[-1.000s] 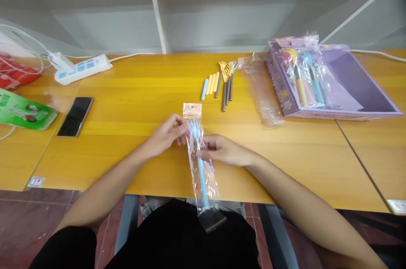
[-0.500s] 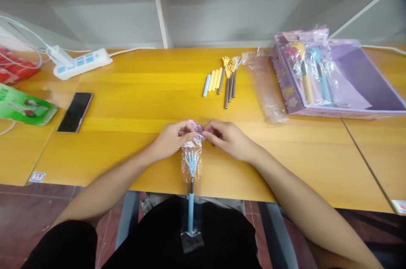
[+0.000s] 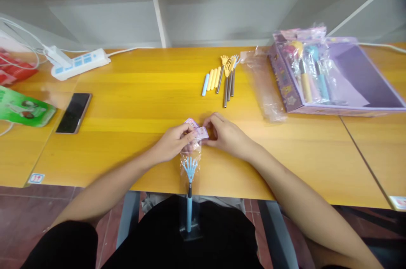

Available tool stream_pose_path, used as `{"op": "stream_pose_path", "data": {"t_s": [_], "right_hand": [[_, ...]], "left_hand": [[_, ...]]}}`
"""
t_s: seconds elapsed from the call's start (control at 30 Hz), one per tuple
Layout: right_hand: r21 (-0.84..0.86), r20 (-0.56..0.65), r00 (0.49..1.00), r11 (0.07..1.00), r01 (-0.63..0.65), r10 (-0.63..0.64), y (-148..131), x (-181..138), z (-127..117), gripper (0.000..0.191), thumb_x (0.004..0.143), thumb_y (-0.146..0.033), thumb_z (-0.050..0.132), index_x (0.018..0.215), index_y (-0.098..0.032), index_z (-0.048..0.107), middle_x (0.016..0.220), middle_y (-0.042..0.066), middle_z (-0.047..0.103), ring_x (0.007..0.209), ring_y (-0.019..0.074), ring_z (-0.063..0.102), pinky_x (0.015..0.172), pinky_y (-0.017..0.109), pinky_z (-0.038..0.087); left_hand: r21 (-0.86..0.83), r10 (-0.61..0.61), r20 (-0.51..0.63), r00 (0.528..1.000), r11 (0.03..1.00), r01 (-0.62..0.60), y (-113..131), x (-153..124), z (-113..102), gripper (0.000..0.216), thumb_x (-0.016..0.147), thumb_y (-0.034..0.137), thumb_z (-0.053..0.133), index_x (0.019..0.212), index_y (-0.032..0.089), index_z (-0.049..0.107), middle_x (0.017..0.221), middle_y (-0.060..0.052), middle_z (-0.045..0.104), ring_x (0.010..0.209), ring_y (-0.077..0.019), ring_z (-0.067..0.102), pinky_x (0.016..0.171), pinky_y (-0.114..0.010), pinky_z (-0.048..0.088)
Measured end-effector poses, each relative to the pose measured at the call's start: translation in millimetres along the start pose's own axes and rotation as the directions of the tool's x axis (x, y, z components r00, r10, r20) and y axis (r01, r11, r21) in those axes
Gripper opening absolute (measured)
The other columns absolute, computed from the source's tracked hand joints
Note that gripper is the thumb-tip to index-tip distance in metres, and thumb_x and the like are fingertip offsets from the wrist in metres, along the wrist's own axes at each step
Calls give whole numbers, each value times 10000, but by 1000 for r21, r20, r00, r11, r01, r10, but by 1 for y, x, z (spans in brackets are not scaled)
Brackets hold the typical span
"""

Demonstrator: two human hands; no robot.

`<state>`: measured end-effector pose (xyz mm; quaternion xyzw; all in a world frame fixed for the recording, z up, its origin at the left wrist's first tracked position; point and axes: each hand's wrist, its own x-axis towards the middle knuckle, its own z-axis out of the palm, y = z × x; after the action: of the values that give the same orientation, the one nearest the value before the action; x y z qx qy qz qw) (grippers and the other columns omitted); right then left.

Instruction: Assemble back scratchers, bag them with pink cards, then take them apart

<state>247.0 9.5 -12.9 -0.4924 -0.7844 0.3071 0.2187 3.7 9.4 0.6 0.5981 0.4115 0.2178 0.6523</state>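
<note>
A clear plastic sleeve (image 3: 190, 163) with a pink header card hangs over the near edge of the yellow table (image 3: 133, 91). Inside it is a blue hand-shaped back scratcher (image 3: 189, 184), claw end up, handle pointing down toward my lap. My left hand (image 3: 173, 142) and my right hand (image 3: 223, 133) both pinch the pink top of the sleeve from either side, fingers closed on it.
Several unwrapped scratchers and pastel handles (image 3: 220, 78) lie at the table's middle back beside empty clear sleeves (image 3: 264, 91). A purple box (image 3: 349, 87) with packaged scratchers sits at the right. A phone (image 3: 74, 112), power strip (image 3: 78, 64) and green packet (image 3: 22, 108) lie left.
The sleeve went from lying flat on the table to hanging by its top over the edge. Both hands shifted to the pink header, and the scratcher slid lower in the sleeve.
</note>
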Motion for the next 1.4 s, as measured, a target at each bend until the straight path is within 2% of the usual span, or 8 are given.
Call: {"op": "stream_pose_path", "data": {"t_s": [0.2,0.43,0.6,0.7,0.9,0.97,1.13,1.4], "right_hand": [[396,62,997,916,-63,42,6,2,-2,280,932,-344,791,1057,-225,570,795,-29,641,665,144,596,629,294,465],[638,-299,954,737,221,-27,-19,-8,-7,226,1047,-355,713,1194,-254,577,918,-13,648,700,113,616,597,251,500],[404,-277,907,818,409,-317,-28,-16,1,253,1023,-278,761,1242,-247,638,886,-22,682,657,99,626,639,261,546],[265,-313,902,885,383,-297,-26,-14,8,123,1041,-298,732,1117,-237,657,812,-26,655,642,107,607,628,270,540],[237,-395,891,912,334,-224,-18,-9,10,146,1038,-324,734,1092,-227,639,918,29,718,698,125,670,661,289,617],[199,-418,874,914,353,-247,-18,-9,8,159,1034,-308,742,1141,-234,651,936,33,731,727,136,694,678,295,635],[64,-480,814,912,405,-327,-22,-10,2,217,1025,-264,758,1226,-266,675,941,14,745,763,147,717,722,305,636],[65,-510,806,921,383,-299,-21,-9,5,154,1024,-306,764,1150,-276,681,914,11,737,742,162,701,696,325,607]], "left_hand": [[-68,-17,2,1000,998,17,-5,3,-3,442,1036,614,615,891,203,542,735,29,589,596,-104,593,583,-244,535],[-113,-58,-10,998,992,56,-4,5,-4,539,989,720,626,881,195,572,737,28,545,581,-101,540,548,-242,483],[-77,-20,-23,1000,997,18,-2,5,-2,571,961,740,658,867,177,624,714,31,525,584,-97,471,541,-237,404],[-160,-37,-28,999,987,32,-2,4,-1,608,935,786,659,960,179,684,791,-11,644,683,-143,606,632,-272,517],[-257,-11,4,1000,966,12,1,0,-3,788,917,906,545,1046,152,738,905,-93,744,798,-196,701,705,-315,584],[-216,22,36,999,976,-14,3,-2,-4,698,929,827,626,1058,151,742,943,-93,750,822,-192,705,733,-320,595],[-75,74,61,995,995,-69,4,-4,1,401,875,380,850,1183,167,706,1082,-91,767,1010,-217,744,938,-392,616],[-4,92,40,995,996,-92,0,0,5,330,891,306,796,1177,161,715,1064,-79,770,944,-185,735,910,-357,598]]}}
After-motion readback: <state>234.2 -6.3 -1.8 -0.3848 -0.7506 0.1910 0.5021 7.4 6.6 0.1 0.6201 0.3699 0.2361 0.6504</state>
